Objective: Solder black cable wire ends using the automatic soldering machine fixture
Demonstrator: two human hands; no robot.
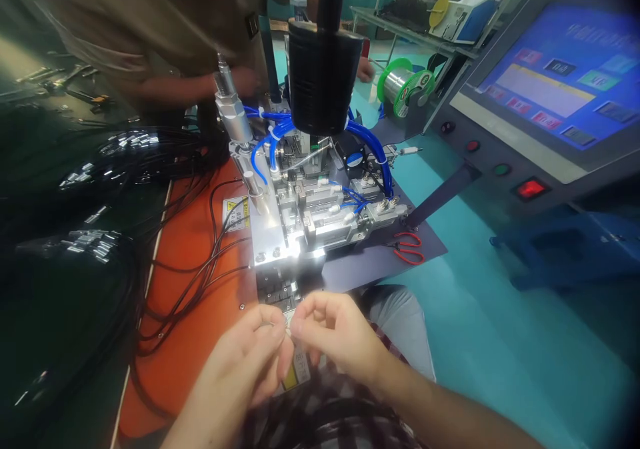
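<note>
My left hand (245, 362) and my right hand (333, 332) meet just below the front edge of a small metal machine (310, 209). Both hands are closed in a pinch on a tiny pale part (289, 329) held between their fingertips; I cannot make out what it is. The machine has shiny steel blocks, blue air hoses (373, 149) and a black cylinder (323, 75) hanging over it. It stands on an orange base (190, 289).
Black cables (165, 282) spill over the orange base at the left. Red-handled scissors (407, 247) lie right of the machine. A blue touchscreen panel (560, 82) with buttons stands at right. Another person leans in behind the machine, a hand (365, 69) near a green wire spool (405, 85).
</note>
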